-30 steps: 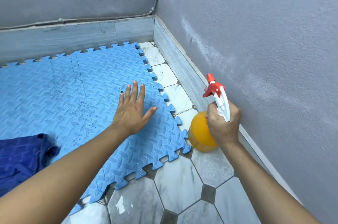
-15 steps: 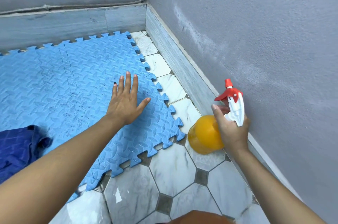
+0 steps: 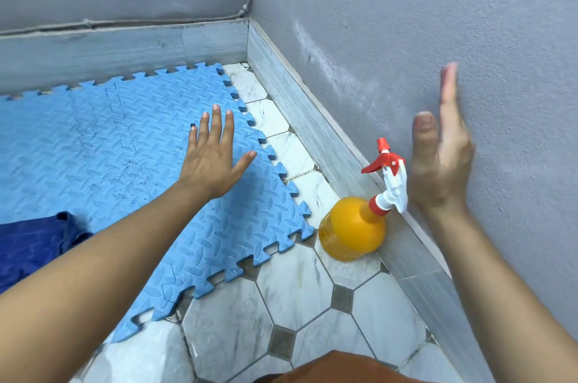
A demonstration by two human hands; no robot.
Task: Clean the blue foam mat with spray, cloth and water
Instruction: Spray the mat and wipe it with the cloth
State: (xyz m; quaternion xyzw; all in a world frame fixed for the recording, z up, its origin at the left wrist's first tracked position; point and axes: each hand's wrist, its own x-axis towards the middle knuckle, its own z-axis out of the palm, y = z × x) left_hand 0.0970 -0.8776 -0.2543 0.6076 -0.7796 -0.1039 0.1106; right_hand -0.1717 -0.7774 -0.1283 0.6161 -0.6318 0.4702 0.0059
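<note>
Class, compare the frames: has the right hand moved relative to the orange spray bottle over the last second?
Yes. The right hand has let go of the spray bottle and lifted up and away, open beside the wall; the bottle stands on the floor tiles.

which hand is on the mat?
The left hand, flat with fingers spread on the mat. The right hand is raised, open, beside the spray bottle.

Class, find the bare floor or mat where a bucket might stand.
Free: the tiles between the mat edge and the skirting board, nearer than the spray bottle; also the mat's far middle. Crowded: around the left hand and the cloth.
</note>
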